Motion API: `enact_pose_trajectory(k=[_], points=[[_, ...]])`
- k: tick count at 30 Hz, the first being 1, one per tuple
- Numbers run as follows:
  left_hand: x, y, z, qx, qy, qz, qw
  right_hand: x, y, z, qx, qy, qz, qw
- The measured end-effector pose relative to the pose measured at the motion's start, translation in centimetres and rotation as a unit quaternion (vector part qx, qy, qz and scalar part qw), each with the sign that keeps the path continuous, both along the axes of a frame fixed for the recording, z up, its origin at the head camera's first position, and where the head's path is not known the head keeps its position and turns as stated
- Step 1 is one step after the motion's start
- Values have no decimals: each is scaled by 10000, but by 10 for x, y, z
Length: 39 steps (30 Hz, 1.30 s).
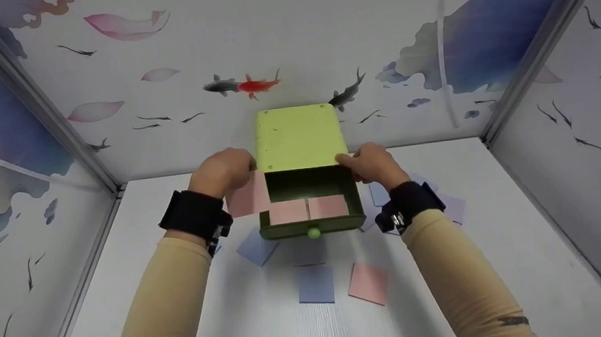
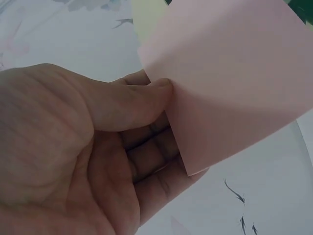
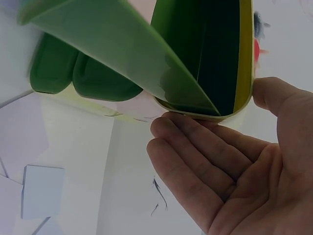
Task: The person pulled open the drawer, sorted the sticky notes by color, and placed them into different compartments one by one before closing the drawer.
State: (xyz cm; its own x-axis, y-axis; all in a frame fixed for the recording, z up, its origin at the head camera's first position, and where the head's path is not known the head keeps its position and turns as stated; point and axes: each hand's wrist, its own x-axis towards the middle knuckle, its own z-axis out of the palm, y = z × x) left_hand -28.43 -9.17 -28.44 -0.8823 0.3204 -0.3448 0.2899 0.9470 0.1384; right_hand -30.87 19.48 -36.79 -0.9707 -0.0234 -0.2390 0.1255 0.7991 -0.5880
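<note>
On the left, the left hand (image 1: 222, 171) pinches a square pink paper card (image 1: 248, 194) by its near corner, thumb (image 2: 128, 105) pressed on top and the curled fingers behind it, as the left wrist view shows plainly. The card hangs in the air just beside the left wall of the light-green plastic drawer box (image 1: 298, 137), above the white tabletop (image 1: 496, 239). Such a sheet looks very light and limp: it would bend or flutter under any quick move, and a grip near an edge or corner, as now, seems the sound place to take it.

At the middle, the box's dark-green drawer (image 1: 312, 226) stands pulled out toward the person, with two more pink cards (image 1: 308, 209) lying flat inside it side by side and a small round knob (image 1: 313, 233) at its front.

To the right, the right hand (image 1: 371, 164) rests against the box's right side, fingers (image 3: 195, 142) straight and together under its lower edge, thumb at the wall, steadying it rather than gripping.

Loose blue and pink cards (image 1: 316, 283) lie scattered on the tabletop in front of and beside the drawer.
</note>
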Motion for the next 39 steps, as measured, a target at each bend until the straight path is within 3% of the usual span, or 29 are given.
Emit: enact_pose_trajectory(k=[10,17,30,39], points=[[-4,26,-16,139,-62,-448,9989,0,-2,0,22,-13,-28,10000],[-5,38,-34,375,-326,-387,9980,1,-2,0,132,113,105,9998],[-3,57,-62,85,24,-549,9985,0,-2,-1,167,1,31,9999],[-4,57,-77,354,342,-489,9976,-1,-1,-1,151,-49,-14,9999]])
